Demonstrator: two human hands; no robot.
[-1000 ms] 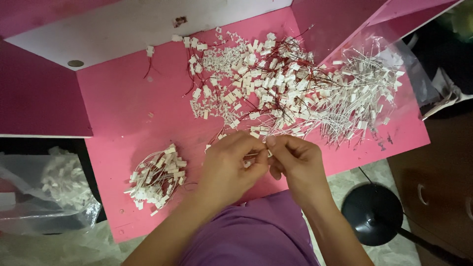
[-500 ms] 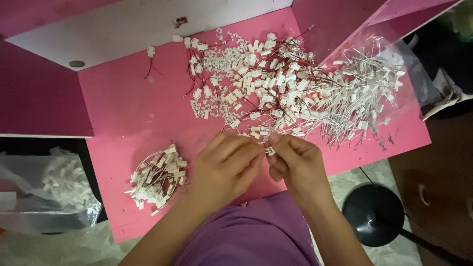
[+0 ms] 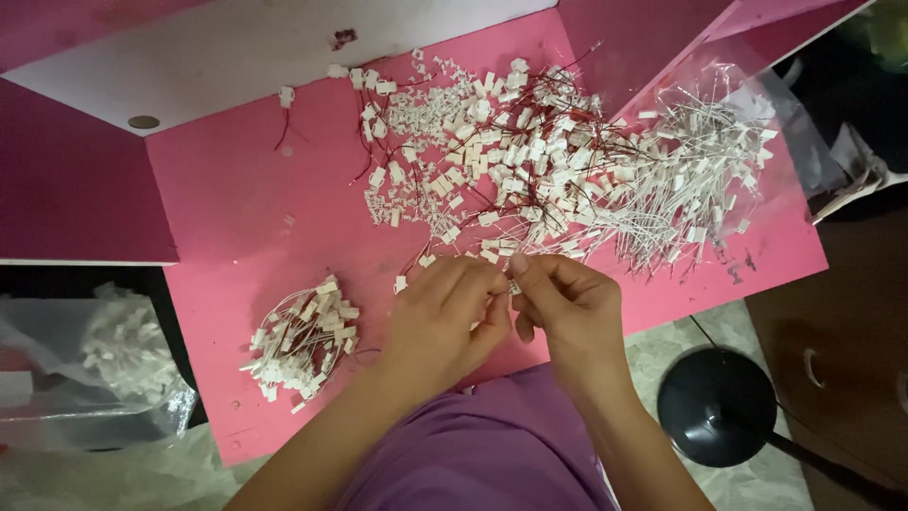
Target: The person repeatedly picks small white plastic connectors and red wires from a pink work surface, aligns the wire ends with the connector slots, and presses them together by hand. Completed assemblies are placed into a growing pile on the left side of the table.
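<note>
- A clear plastic bag (image 3: 104, 369) holding a clump of white connectors is lying at the far left, off the edge of the pink table (image 3: 236, 199).
- A small bundle of finished wired connectors (image 3: 301, 336) is resting on the table near its front edge, just left of the left forearm.
- The left hand (image 3: 445, 317) is curling its fingers inward, its fingertips pressing together on a small white connector (image 3: 512, 285) where the two hands meet.
- That connector is sitting between both hands, just above the table's front edge and just below the big loose pile; how it is oriented is too small to tell.
- The right hand (image 3: 567, 308) is pinching the same piece from the other side, thumb and forefinger closing on it, the remaining fingers folding under.
- A wide loose pile of white connectors and red wires (image 3: 492, 161) is spreading across the middle of the table beyond the hands.
- A heap of white-wired connectors (image 3: 700, 180) is lying further right, partly on clear plastic.
- A round black lamp base (image 3: 719, 407) is standing on the floor at lower right.
</note>
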